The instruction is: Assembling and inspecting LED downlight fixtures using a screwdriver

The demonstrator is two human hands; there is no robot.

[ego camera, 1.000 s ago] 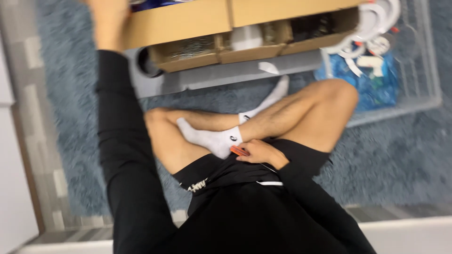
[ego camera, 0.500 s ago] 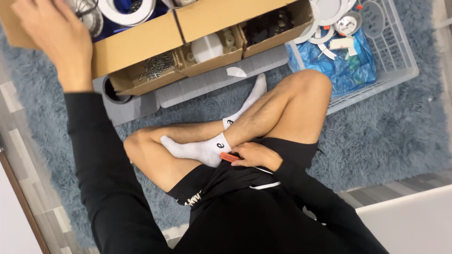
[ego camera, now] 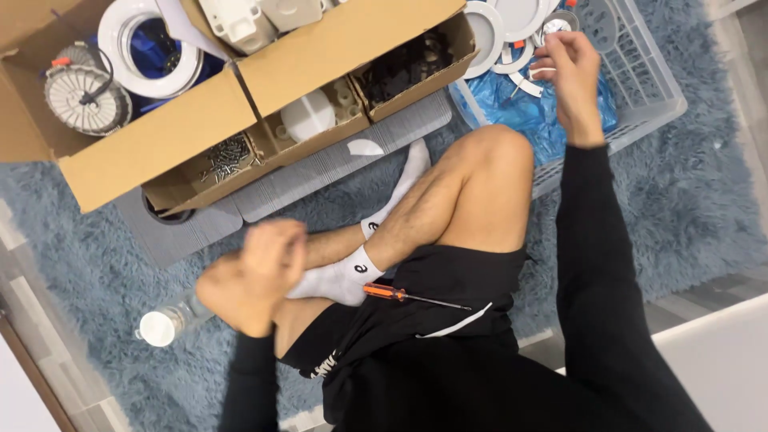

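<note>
I sit cross-legged on a blue shag rug. My right hand [ego camera: 570, 76] reaches into a white wire basket [ego camera: 652, 88], and its fingertips pinch a small white part among white round lamp rings [ego camera: 492, 28]. My left hand [ego camera: 256, 276] is blurred, curled in front of my left knee and above my white sock [ego camera: 340, 280]; I cannot see whether it holds anything. An orange-handled screwdriver [ego camera: 388, 293] lies loose on my black shorts, touched by neither hand.
A big open cardboard box [ego camera: 152, 148] holds round downlights [ego camera: 88, 96] and white fittings. Small cartons beside it hold screws [ego camera: 226, 152] and dark parts. Grey panels [ego camera: 336, 164] lie under them. A plastic bottle [ego camera: 164, 324] lies on the rug at left. Blue plastic [ego camera: 512, 108] lines the basket.
My left hand has come down from the cardboard box to my knee. My right hand has left the screwdriver on my lap and gone up into the white basket.
</note>
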